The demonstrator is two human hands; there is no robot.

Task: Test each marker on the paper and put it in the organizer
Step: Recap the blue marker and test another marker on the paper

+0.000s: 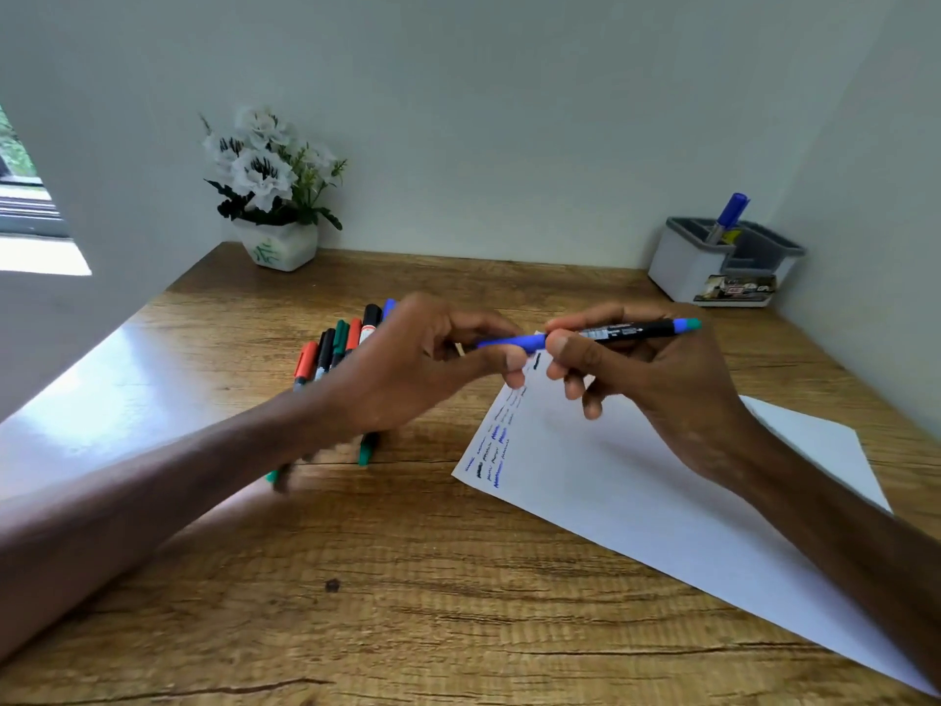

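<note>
A person sorting a batch of markers at a wooden surface [407,578] holds one marker [611,332] level in the air just above the far corner of the paper [636,491]. The left hand [422,364] pinches its blue cap between thumb and fingertips, while the right hand [652,379] is curled round the black barrel (whether the cap is coming off or going back on cannot be told from this one view). Blue and dark test scribbles [496,445] already line the paper's left edge. A pile of markers [336,349], red, green, black and blue, lies left of the paper, partly behind the left wrist. The organizer [687,267] stands well beyond the paper's far right side, with one blue marker [729,214] upright in it. The step in hand appears to be cap work around a test stroke. Next, the right hand would need either to bring the tip down onto bare paper or, once the marker is capped, to reach across to the organizer.
</note>
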